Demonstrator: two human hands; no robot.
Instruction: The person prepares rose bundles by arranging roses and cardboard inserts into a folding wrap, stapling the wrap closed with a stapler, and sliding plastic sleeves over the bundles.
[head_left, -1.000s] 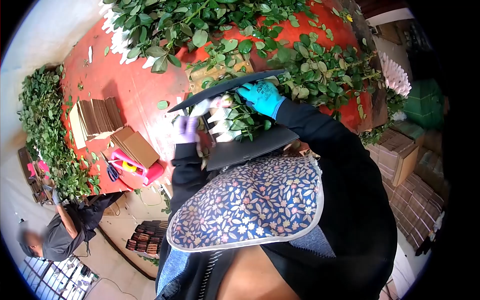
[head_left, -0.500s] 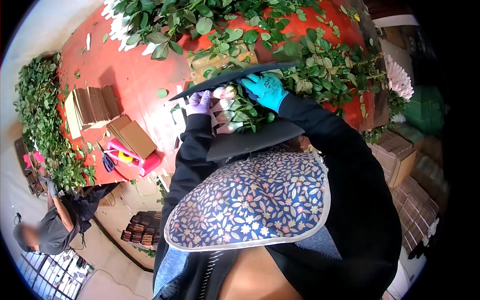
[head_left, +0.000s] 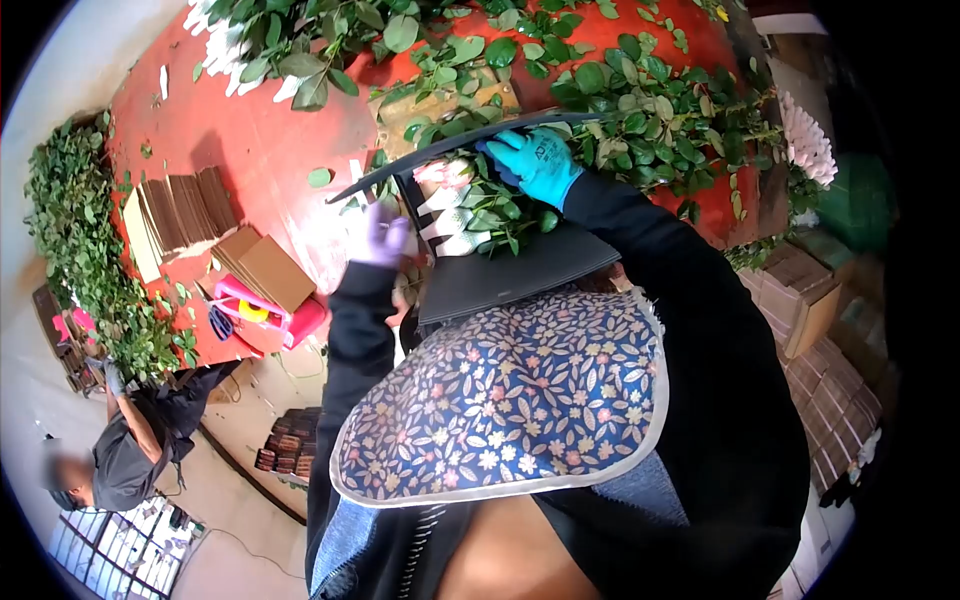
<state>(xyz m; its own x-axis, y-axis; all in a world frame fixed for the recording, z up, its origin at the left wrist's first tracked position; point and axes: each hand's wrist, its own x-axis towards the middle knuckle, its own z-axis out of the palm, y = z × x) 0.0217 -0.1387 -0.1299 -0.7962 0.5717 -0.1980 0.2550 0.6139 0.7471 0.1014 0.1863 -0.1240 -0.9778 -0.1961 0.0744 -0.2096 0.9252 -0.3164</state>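
My left hand (head_left: 384, 240), in a purple glove, is smeared by motion left of the black holder, and its fingers are unclear. The black holder has a raised curved flap (head_left: 440, 147) at the back and a broad flap (head_left: 520, 276) against my apron. Between these flaps lie several roses (head_left: 458, 221), heads leftward, in white sleeves, with one pink head (head_left: 448, 176) uncovered. In a cyan glove with dark blue underneath, my right hand (head_left: 530, 160) is closed at the back flap beside the rose leaves. What its curled fingers hold, if anything, is hidden.
Cut leafy stems (head_left: 660, 110) cover the red table's far side. Cardboard pieces (head_left: 185, 213) stand at left, near a pink tape dispenser (head_left: 268, 312) and scissors (head_left: 220, 323). Another person (head_left: 135, 450) works at lower left. Cardboard bundles (head_left: 825, 390) are stacked at right.
My left hand has left the rose heads and moved down and slightly left. My right hand stays at the back flap, shifted slightly right. The sleeved roses are more exposed.
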